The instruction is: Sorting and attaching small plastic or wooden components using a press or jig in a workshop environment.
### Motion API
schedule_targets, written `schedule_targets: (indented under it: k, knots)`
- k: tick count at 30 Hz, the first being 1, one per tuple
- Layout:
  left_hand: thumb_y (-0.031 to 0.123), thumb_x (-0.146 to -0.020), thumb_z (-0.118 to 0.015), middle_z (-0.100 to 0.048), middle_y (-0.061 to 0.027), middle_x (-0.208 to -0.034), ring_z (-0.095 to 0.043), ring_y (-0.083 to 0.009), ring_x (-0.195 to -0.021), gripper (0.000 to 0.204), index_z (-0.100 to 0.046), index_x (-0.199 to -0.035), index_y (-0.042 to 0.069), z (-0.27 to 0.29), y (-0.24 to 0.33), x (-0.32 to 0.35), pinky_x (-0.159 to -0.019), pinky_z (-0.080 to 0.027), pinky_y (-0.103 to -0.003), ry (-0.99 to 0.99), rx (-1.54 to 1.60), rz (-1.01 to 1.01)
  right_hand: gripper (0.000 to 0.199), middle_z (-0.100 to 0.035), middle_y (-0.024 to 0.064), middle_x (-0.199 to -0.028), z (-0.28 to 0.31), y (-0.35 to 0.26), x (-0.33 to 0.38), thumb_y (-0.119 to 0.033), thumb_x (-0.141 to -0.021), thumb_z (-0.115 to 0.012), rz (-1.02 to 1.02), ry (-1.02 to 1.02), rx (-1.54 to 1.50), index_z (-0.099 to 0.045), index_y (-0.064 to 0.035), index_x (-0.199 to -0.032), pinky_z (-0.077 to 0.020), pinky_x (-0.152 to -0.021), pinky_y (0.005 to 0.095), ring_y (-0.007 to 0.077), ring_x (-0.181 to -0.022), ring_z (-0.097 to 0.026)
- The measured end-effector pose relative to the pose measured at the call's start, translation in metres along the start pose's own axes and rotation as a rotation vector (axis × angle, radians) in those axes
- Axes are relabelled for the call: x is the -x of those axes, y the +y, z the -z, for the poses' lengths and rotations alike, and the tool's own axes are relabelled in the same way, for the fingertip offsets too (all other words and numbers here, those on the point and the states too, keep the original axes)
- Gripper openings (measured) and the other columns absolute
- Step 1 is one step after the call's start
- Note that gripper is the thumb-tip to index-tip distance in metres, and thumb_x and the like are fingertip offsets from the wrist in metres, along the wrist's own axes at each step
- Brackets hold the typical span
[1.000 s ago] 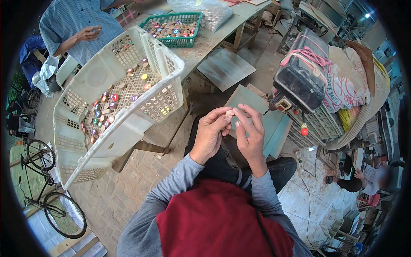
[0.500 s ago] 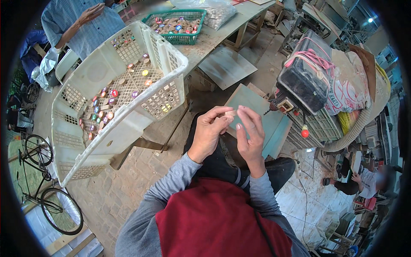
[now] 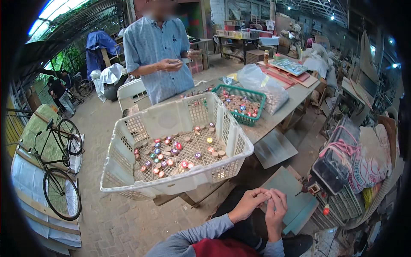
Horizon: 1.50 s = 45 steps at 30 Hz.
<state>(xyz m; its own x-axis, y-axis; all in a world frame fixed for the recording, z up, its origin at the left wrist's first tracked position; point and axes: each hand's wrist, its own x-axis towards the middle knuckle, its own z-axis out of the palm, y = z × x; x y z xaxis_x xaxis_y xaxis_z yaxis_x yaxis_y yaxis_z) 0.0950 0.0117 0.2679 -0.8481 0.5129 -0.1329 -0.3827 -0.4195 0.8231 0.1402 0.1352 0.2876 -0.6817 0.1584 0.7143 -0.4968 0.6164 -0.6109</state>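
The left hand [image 3: 248, 204] was pinched on a small, pale piece [image 3: 267, 197], its outline mostly covered, while the right hand [image 3: 276, 209] curled beside it, its grip impossible to tell.

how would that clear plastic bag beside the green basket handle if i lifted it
The plastic bag is probably floppy, its thin film looking crumpled. Its load may shift, since many small pieces seem bunched toward its near end. It seems unlikely to roll, lying slumped.
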Motion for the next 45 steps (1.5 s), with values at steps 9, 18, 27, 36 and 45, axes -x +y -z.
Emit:
schedule_targets:
  k: [9, 18, 27, 36, 45]
  knots:
    - [0.014, -0.093, -0.065, -0.063, 0.0012, -0.091, -0.052, -0.0048, -0.075, 0.023, -0.066, -0.112, 0.001, 0.001, 0.013, 0.005, -0.065, -0.043, -0.022, 0.033, -0.233, -0.281, 0.028, -0.066, 0.0204, -0.106, -0.007, 0.007, 0.002, -0.002, -0.090, -0.067, -0.074, 0.007, -0.031, -0.064, 0.0026, -0.117, -0.0532, -0.081, 0.0402, 0.0352, -0.093, -0.065]
    - [0.010, -0.091, -0.067, -0.056, 0.0038, -0.084, -0.047, -0.0033, -0.065, 0.019, -0.070, -0.108, 0.002, -0.011, 0.020, -0.014, -0.056, -0.037, -0.021, -0.030, -0.077, -0.189, 0.031, -0.062, 0.0178, -0.118, 0.017, 0.009, -0.016, 0.005, -0.086, -0.058, 0.030, 0.008, -0.056, -0.064, -0.0001, -0.116, -0.0524, -0.089, 0.0380, 0.0309, -0.104, -0.063]
    - [0.008, -0.089, -0.066, -0.058, 0.0012, -0.088, -0.051, -0.0056, -0.071, 0.019, -0.071, -0.106, 0.000, -0.003, 0.015, -0.017, -0.062, -0.041, -0.022, -0.037, -0.180, -0.168, 0.035, -0.059, 0.0169, -0.120, 0.015, 0.016, -0.014, 0.008, -0.085, -0.053, -0.012, -0.029, -0.099, -0.067, -0.0020, -0.116, -0.0523, -0.089, 0.0381, 0.0299, -0.102, -0.064]
    - [0.016, -0.094, -0.062, -0.059, -0.0012, -0.091, -0.057, -0.0092, -0.084, 0.020, -0.066, -0.105, 0.000, 0.011, 0.027, -0.009, -0.075, -0.048, -0.027, -0.083, -0.526, -0.304, 0.032, -0.061, 0.0194, -0.119, 0.007, 0.013, -0.008, 0.002, -0.086, -0.056, 0.022, -0.110, -0.013, -0.069, -0.0013, -0.115, -0.0515, -0.088, 0.0410, 0.0356, -0.103, -0.062]
    - [0.018, -0.098, -0.064, -0.062, 0.0039, -0.090, -0.047, -0.0016, -0.068, 0.027, -0.065, -0.120, 0.003, 0.015, 0.001, 0.000, -0.060, -0.038, -0.018, -0.136, 0.291, 0.127, 0.051, -0.062, 0.0220, -0.122, -0.011, 0.012, 0.029, -0.003, -0.085, -0.061, -0.051, -0.069, -0.108, -0.054, -0.0019, -0.135, -0.0477, -0.093, 0.0460, 0.0392, -0.106, -0.061]
